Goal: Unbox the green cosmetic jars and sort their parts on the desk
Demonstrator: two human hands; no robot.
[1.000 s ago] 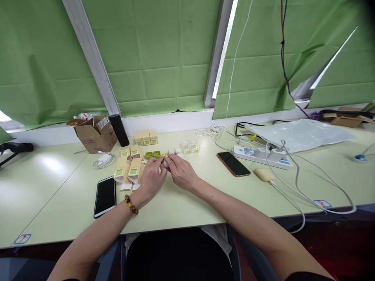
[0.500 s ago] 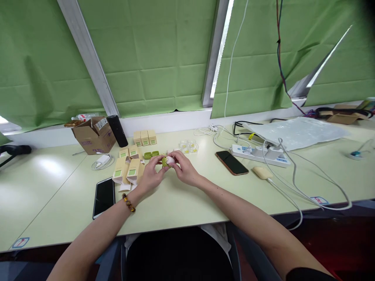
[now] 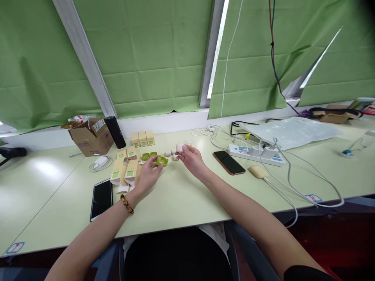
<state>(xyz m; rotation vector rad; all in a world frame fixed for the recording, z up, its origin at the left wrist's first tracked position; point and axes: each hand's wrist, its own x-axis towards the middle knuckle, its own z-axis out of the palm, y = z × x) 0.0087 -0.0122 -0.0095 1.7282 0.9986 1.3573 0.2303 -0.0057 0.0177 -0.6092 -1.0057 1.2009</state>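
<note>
My left hand (image 3: 148, 175) pinches a small green, hollow, open-topped holder (image 3: 162, 160) by its left end. To the right of it, my right hand (image 3: 192, 160) grips a small white rounded piece (image 3: 179, 147) between thumb and fingers, apart from the holder. Beyond the two hands lie other small white pieces (image 3: 168, 153), partly covered by my right fingers. Two joined green holders (image 3: 149, 155) rest on the table behind my left hand. Clear plastic cups (image 3: 190, 143) show only in part behind my right hand.
Small cream boxes (image 3: 119, 170) stand left of my left hand, more boxes (image 3: 142, 139) behind. A dark phone (image 3: 101, 200) lies at left, another phone (image 3: 229, 162) at right. Beyond are a power strip (image 3: 258, 154), cables and a cardboard box (image 3: 91, 136).
My hands have moved apart. The white piece has come out of the green holder and gone up and right in my right hand, while the holder stays in my left.
</note>
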